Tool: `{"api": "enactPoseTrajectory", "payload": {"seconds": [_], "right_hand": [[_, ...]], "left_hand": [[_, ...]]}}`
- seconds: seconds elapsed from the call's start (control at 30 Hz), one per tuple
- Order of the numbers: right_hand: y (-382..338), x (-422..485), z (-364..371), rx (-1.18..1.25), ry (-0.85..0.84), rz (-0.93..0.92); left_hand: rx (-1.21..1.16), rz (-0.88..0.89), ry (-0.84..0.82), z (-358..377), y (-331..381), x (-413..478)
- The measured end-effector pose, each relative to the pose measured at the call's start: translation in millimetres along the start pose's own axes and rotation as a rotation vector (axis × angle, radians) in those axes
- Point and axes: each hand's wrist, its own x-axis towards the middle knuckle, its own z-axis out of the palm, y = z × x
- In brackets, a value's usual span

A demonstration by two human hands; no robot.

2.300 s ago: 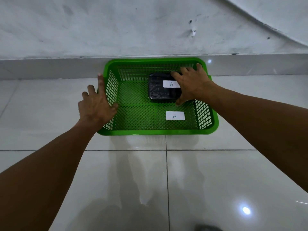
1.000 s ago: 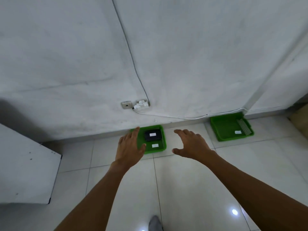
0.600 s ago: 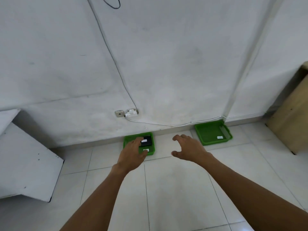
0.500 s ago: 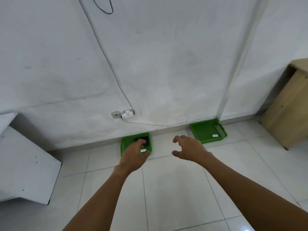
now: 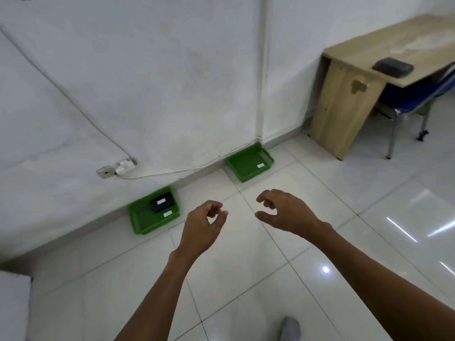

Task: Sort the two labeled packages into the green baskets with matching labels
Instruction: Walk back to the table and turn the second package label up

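Both the left hand (image 5: 202,227) and right hand (image 5: 285,212) hang loosely curled and empty. One black package (image 5: 161,202) already lies in the nearer green basket (image 5: 138,217); the other dark package (image 5: 392,67) waits on the desk (image 5: 344,107), likely for the far basket (image 5: 243,166).

A wooden desk (image 5: 349,77) stands far up and right of the hands, against a white wall (image 5: 172,70). A blue chair (image 5: 418,94) with metal legs sits under the desk. A wall socket (image 5: 106,171) is mounted low on the wall, up and left of the hands; a white cable (image 5: 172,171) runs from it toward the right along the wall base. A white tiled floor (image 5: 344,217) lies below the hands. A white panel (image 5: 12,306) occupies the lower left corner. A grey shoe tip (image 5: 290,328) appears below the hands.
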Motion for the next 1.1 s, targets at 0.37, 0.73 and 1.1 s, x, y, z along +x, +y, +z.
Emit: {"api": "enactPoseTrajectory", "payload": {"seconds": [0.37, 0.73, 1.1], "right_hand": [[173, -88, -62, -0.025, 0.042, 0.235], [378, -123, -192, -0.144, 0.043, 0.182], [565, -68, -305, -0.293, 0.048, 0.224]], "left_hand": [[0.228, 0.232, -0.241, 156, 114, 20], [0.368, 0.305, -0.277, 351, 287, 56], [0.535, 0.382, -0.339, 503, 389, 165]]}}
